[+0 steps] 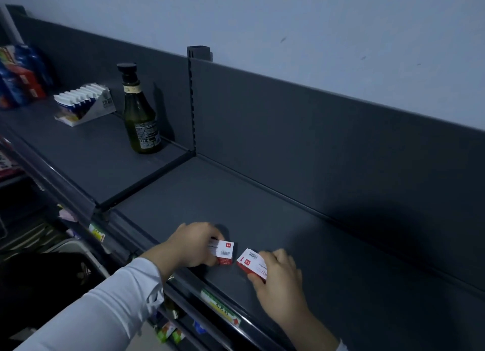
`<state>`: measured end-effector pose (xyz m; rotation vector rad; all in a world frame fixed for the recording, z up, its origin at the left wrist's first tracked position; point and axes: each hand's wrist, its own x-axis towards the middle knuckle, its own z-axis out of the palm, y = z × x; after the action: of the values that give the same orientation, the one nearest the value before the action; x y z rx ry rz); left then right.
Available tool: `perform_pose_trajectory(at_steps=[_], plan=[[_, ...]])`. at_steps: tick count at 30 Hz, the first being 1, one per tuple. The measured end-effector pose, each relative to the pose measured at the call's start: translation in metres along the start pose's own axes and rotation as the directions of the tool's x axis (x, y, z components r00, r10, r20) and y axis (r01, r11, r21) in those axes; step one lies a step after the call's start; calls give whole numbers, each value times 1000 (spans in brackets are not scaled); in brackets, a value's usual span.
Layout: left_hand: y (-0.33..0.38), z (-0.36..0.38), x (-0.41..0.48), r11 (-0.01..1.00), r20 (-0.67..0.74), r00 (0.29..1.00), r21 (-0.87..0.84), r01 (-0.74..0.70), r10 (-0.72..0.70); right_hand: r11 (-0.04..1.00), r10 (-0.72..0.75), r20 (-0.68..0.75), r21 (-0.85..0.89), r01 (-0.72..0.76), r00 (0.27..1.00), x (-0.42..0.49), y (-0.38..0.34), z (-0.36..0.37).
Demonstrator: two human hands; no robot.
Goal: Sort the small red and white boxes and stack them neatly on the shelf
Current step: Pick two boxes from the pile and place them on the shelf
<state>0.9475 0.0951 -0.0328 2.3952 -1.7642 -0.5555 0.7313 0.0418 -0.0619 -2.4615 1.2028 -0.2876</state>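
Two task items, both at the front of the dark grey metal shelf point(262, 206), right-hand bay, just beside each other but apart. The first small red-and-white cardboard box point(225, 251): white barcoded face turned up towards the camera, red band along its lower edge, long axis roughly left to right, free end pointing right and the other end hidden in the palm. It is grasped by the left hand point(191, 245), fingers curled over the top and thumb below; whether its base touches the shelf cannot be told. The second small red-and-white cardboard box point(251, 263): tilted, long axis running from upper left to lower right, barcoded end pointing towards the first box, red side facing the shelf front. It is pinched at its far end by the right hand point(278, 274), thumb beneath. Also present: white long sleeve point(105, 306) on the left arm; upright dark green glass bottle with black cap point(141, 114) in the left bay; white open display carton of sachets point(84, 104) beyond it; yellow-green price label point(220, 306) on the front rail.
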Motion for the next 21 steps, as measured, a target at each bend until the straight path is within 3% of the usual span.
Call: perform_pose_trajectory(at_steps=[9,15,21], plan=[[8,-9,47,999,-37,999,35,-25,26,996,23,-7,-85,-24,1000,33,3,3],[3,-17,96,992,-13,993,58,-117,117,992,127,-176,11,-127,976,67,10,10],[0,-25,147,969,-73,971,116,-220,229,972,207,-257,-53,-228,944,113,11,6]])
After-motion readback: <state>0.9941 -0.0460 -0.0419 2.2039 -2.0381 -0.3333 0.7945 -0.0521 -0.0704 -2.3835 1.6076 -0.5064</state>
